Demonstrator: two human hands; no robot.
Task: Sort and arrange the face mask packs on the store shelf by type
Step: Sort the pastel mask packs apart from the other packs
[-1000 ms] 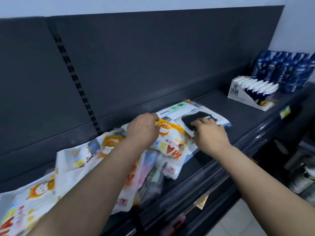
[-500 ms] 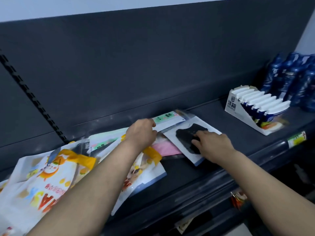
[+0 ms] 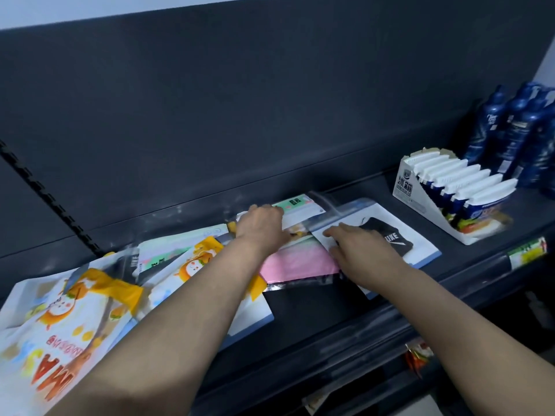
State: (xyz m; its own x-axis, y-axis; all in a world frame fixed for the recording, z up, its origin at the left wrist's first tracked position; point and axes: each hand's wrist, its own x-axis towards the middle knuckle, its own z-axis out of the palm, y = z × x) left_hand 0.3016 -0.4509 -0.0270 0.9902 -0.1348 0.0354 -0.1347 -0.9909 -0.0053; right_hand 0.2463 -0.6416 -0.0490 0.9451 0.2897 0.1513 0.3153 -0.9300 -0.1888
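Since a moment ago: both hands have slid a little farther back on the dark grey metal shelf (image 3: 315,304), and the pink pack lies more exposed between them.
Far left: white cartoon-printed mask packs with orange tops (image 3: 69,310) lie overlapped, unsorted.
Left hand (image 3: 261,225): palm down, fingers curled over a clear pack with a mint-green label (image 3: 295,204), probably to draw it out from the heap; whether it is actually pinched, I cannot tell.
Middle: flat pink mask pack in clear film (image 3: 295,262), partly under both wrists, in the way.
Right hand (image 3: 360,247): flat, fingers spread, pressing the white pack showing a black mask (image 3: 399,238), seemingly steadying it.
Far right: white cardboard display box of sachets (image 3: 420,190) and dark blue bottles (image 3: 516,127), well apart, limiting the room.
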